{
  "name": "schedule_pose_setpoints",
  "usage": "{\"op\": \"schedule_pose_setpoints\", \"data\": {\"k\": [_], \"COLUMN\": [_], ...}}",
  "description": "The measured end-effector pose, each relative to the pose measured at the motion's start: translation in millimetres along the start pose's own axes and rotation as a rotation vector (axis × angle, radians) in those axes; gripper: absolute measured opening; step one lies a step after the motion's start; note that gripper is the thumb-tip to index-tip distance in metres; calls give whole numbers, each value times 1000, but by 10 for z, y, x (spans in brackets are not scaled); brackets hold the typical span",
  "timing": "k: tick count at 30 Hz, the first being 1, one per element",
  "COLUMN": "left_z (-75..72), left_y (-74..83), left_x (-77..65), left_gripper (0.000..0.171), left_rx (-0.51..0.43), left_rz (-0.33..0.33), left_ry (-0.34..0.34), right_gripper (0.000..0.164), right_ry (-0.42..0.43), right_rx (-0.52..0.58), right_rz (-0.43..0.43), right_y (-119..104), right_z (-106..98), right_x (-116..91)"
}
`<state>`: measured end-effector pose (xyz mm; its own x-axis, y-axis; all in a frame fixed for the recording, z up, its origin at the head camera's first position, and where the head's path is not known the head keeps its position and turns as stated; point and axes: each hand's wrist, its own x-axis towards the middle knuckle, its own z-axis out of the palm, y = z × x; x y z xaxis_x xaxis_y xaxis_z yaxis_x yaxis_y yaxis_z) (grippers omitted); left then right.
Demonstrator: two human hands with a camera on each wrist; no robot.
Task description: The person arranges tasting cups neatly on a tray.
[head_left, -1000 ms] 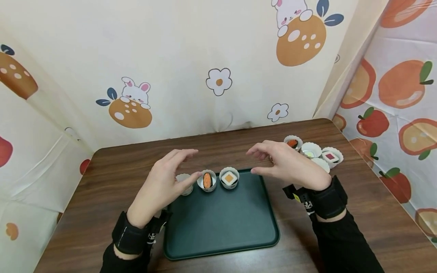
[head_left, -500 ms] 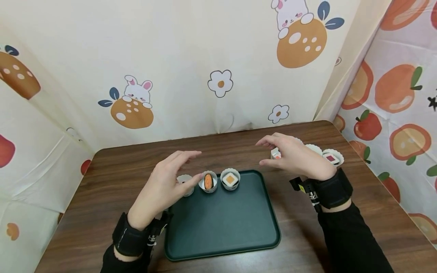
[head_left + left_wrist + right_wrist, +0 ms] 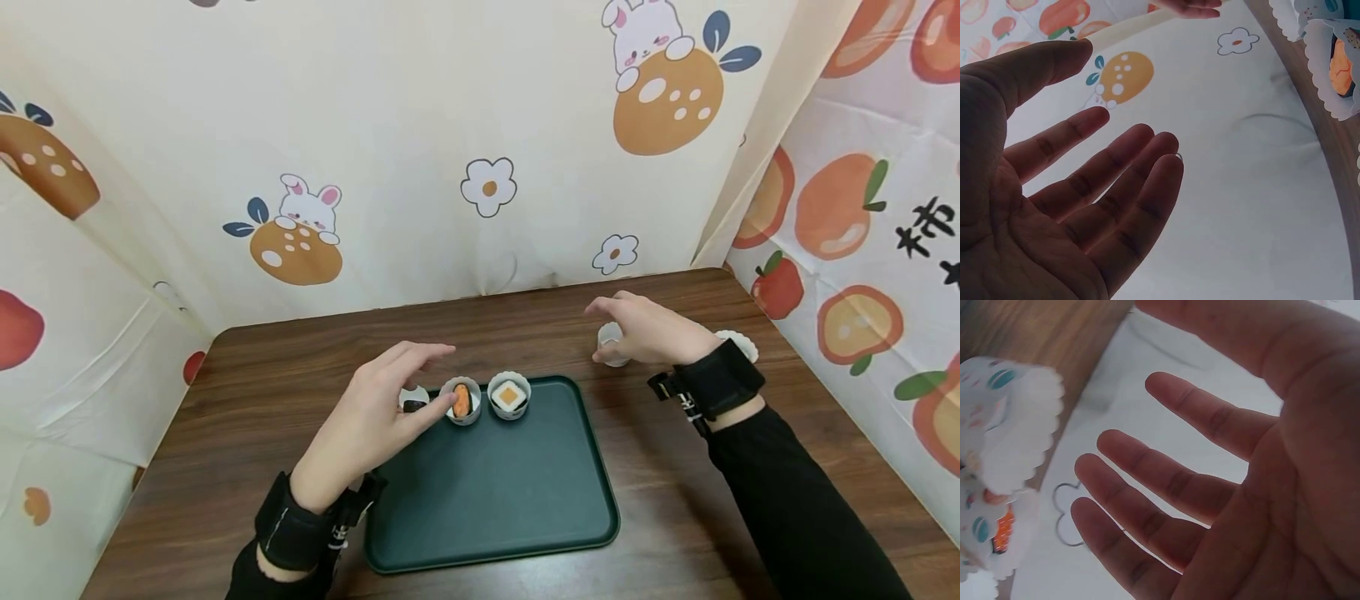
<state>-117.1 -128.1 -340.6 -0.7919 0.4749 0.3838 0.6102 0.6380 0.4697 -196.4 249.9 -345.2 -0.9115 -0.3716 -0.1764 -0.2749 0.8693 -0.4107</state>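
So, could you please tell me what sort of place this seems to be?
Probably a screened tabletop recording space: the brown table, printed hangings behind and beside it, and black wrist straps suggest this.

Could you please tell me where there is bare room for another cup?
The green tray is bare between the row of paper cups and its near rim. Bare table lies between tray and right sleeve. It is crowded around the right grip, where other cups stand.

The tray point(image 3: 491, 500) lies on the table point(image 3: 187, 467) — three cups point(image 3: 510, 416) along its far edge, other cups point(image 3: 610, 334) (partly hidden) farther right.
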Motion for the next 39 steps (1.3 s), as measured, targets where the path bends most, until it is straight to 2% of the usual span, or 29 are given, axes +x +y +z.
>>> {"op": "schedule_pose_setpoints", "data": {"k": [7, 15, 18, 23, 39], "left_z": [8, 8, 13, 15, 10], "left_y": [-2, -12, -13, -13, -23], "left_x": [-8, -19, -15, -9, 3], "left_gripper": [53, 52, 51, 51, 50], "left_rx": [-11, -24, -30, -31, -26], "left_rz": [9, 21, 27, 27, 13], "left_ry": [-9, -11, -13, -19, -32], "right_gripper": [61, 58, 58, 58, 57], "right_ry": [-16, -10, -11, -19, 10], "right_rx": [-62, -153, -176, -196, -260], "right_rz": [6, -10, 8, 39, 28], "right_y": [117, 166, 175, 186, 167], "right_z": [79, 115, 117, 141, 162], "right_x": [89, 137, 148, 186, 210]}}
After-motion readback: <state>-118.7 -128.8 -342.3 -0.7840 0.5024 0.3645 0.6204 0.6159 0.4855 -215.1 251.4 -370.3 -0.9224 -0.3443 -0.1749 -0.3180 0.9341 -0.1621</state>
